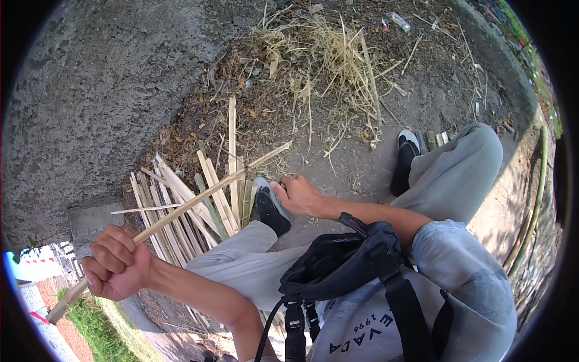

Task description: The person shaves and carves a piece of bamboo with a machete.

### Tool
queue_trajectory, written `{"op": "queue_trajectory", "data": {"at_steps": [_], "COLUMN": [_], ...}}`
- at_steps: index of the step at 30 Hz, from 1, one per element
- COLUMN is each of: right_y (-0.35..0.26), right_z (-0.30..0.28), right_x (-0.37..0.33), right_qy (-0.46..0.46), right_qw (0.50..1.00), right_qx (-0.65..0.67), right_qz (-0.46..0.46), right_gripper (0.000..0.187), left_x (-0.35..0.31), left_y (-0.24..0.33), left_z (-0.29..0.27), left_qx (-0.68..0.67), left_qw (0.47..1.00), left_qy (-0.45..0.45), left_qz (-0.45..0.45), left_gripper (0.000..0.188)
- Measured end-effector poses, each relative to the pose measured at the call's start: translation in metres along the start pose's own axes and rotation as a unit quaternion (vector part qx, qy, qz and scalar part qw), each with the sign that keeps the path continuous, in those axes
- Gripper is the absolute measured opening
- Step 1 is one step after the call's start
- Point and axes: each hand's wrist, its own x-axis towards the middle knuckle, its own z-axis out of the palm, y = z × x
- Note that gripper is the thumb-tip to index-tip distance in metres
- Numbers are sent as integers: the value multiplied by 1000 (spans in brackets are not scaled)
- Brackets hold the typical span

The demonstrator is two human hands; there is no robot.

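Note:
My left hand (117, 262) is closed in a fist around a long pale bamboo strip (190, 204). The strip slants up to the right, past my left shoe (270, 208), and its other end sticks out below the fist. Beside that shoe, my right hand (298, 196) is held low with its fingers curled. What it grips, if anything, I cannot make out. A small dark thing (246, 169) crosses the strip near the shoe's toe; its kind is unclear. Beneath the strip lies a loose pile of split bamboo strips (175, 226), mostly pale, a few green.
Tangled pale shavings (325, 54) cover the ground ahead. A rough grey concrete wall (114, 90) rises at left. Short cut bamboo pieces (431, 140) lie near my right shoe (405, 163). A green pole (535, 205) lies at far right. A black bag (338, 259) hangs at my front.

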Motion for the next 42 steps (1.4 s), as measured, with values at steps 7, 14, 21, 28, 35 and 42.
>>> {"op": "queue_trajectory", "data": {"at_steps": [7,14,21,28,35,42], "right_y": [44,78,32,130,33,141], "right_z": [-1,0,1,1,2,-11], "right_x": [17,23,19,26,5,18], "right_qy": [-27,-2,-9,16,-31,-6], "right_qw": [990,990,997,989,997,973], "right_qx": [-38,-73,-60,-108,-77,-169], "right_qz": [134,121,47,103,-4,159], "right_gripper": [58,57,56,58,60,58], "left_x": [-9,-9,-7,-11,-6,-10], "left_y": [6,4,8,5,9,6], "left_z": [-19,-25,-17,-37,-32,-37], "left_qx": [-27,-47,-9,-11,33,77], "left_qw": [997,999,1000,1000,999,996], "left_qy": [-67,-19,-11,-20,33,43], "left_qz": [-32,1,-15,-21,-9,-12], "left_gripper": [42,43,45,47,44,44]}}
